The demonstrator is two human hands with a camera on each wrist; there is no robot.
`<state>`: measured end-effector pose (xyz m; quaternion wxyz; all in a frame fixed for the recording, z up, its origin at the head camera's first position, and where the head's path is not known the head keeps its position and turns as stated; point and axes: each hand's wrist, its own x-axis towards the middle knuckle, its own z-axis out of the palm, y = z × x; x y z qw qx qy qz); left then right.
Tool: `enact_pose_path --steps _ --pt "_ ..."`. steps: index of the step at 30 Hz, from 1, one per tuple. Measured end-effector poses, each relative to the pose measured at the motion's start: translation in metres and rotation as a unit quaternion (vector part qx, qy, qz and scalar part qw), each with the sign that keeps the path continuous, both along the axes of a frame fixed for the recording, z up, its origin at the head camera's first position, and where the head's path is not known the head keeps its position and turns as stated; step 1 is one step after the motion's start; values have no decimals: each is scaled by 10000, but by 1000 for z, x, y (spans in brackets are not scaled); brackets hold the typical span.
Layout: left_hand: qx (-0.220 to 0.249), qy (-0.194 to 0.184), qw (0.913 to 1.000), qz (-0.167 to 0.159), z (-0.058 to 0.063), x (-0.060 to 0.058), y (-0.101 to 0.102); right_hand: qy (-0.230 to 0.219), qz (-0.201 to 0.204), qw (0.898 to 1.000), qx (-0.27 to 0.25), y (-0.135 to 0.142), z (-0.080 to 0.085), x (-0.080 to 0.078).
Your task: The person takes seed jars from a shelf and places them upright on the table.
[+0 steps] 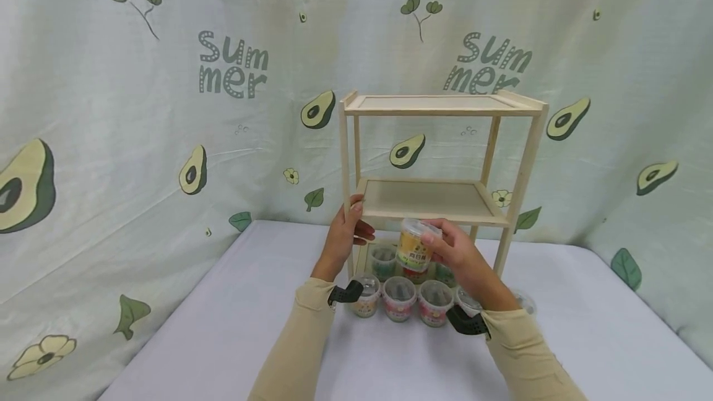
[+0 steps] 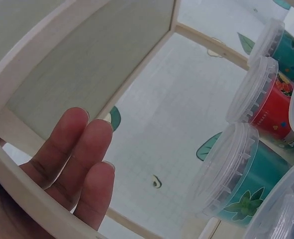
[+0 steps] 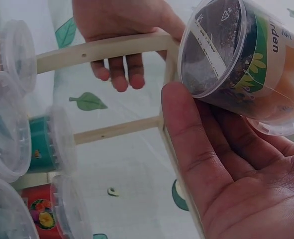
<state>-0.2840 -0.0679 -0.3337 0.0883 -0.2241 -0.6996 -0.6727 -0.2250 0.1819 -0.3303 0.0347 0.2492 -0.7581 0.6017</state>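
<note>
My right hand (image 1: 459, 255) holds a clear plastic cup (image 1: 413, 246) with a yellow and green label and a lid, tilted in front of the rack just below its middle shelf. In the right wrist view, the cup's dark base (image 3: 214, 47) faces the camera, and the fingers (image 3: 194, 144) lie along its side. My left hand (image 1: 340, 237) grips the left front post of the wooden rack (image 1: 434, 218) at middle-shelf height. Its fingers (image 2: 89, 159) reach past the post in the left wrist view; the thumb is hidden there.
On the rack's bottom level stand lidded cups, green (image 2: 258, 177) and red (image 2: 278, 109). Several more cups (image 1: 398, 299) line up on the white table (image 1: 234, 339) before the rack; my right forearm partly covers that row. A printed curtain (image 1: 250, 141) hangs behind.
</note>
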Motion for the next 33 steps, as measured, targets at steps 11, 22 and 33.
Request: enact_pose_path --steps 11,22,33 --pt "-27 -3 10000 -63 -2 -2 1 -327 12 9995 43 -6 -14 5" --pt "-206 -83 9998 8 3 -4 -7 -509 180 9978 377 -19 -29 9" --pt "-234 -199 9995 -113 3 -1 -5 -639 361 9951 664 -27 -41 18"
